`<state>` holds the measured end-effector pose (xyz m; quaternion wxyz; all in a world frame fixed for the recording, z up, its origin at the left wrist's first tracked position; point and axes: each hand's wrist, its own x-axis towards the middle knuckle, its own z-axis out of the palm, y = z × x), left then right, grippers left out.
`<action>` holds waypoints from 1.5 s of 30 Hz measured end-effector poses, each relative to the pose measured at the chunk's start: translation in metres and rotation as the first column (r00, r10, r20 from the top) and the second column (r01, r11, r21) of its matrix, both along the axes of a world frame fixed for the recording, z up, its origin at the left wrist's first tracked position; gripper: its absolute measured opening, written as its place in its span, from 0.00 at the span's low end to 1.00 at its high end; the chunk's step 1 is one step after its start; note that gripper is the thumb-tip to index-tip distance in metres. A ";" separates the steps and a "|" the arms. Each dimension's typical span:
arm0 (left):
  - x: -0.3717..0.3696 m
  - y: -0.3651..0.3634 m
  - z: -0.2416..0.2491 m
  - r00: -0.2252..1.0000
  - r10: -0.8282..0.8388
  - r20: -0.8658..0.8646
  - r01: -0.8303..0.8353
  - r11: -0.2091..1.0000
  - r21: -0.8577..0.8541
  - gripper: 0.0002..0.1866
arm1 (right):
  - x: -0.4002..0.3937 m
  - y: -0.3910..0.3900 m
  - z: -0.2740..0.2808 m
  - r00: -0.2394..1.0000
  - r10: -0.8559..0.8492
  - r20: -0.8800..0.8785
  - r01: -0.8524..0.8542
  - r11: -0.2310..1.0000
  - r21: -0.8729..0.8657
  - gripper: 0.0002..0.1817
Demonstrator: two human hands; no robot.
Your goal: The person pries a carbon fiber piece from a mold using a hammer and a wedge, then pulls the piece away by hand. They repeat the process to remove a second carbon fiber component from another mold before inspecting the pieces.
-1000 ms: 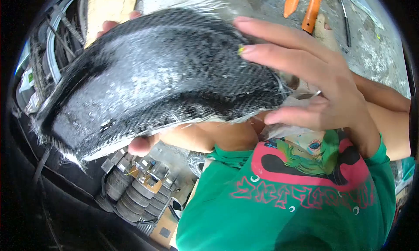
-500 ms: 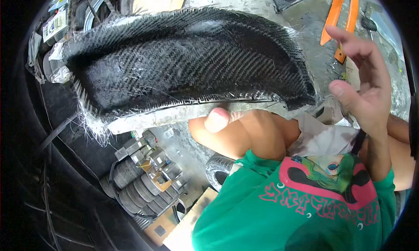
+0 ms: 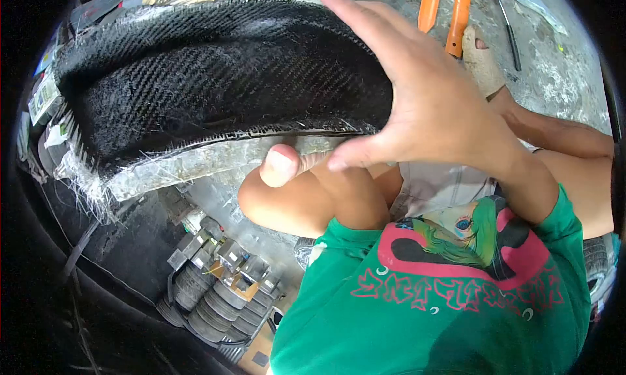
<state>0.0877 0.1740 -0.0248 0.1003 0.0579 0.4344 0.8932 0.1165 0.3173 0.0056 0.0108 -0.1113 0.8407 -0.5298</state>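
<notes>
A curved, hollow carbon-fibre part [image 3: 228, 81] fills the upper left, its black weave glossy and its edges frayed with loose fibres. Along its lower side runs a pale, stained flange [image 3: 189, 169]. My left hand [image 3: 282, 166] grips it from below; only the thumb shows at that flange, the other fingers hidden behind. Over the part's right end spreads my right hand [image 3: 437, 94], open, with the index fingertip near the top edge and the thumb by the lower rim. That hand hides the right end.
Two orange strip-like tools [image 3: 458, 16] and a black-handled hammer [image 3: 512, 45] lie on the stained concrete floor [image 3: 554, 81]. Stacked dark discs [image 3: 215, 303] stand lower left. My bare legs [image 3: 554, 134] are folded beneath the arms.
My right hand has moved left from beside the part to across its right end. The part and my left hand sit further left and slightly higher in view.
</notes>
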 end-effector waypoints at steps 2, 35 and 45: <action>0.003 0.000 0.001 1.000 -0.004 0.006 0.004 1.000 0.001 0.48 | 0.001 0.003 0.000 0.997 -0.056 -0.047 0.054 0.998 -0.031 0.60; -0.017 0.008 0.000 0.983 0.179 -0.037 -0.182 0.978 -0.100 0.42 | -0.003 0.009 -0.016 0.983 -0.136 -0.123 0.086 0.935 -0.345 0.43; -0.014 0.017 0.015 0.975 0.199 0.099 -0.176 0.964 -0.201 0.33 | -0.009 0.004 -0.061 0.940 -0.019 0.341 0.210 0.819 -0.534 0.50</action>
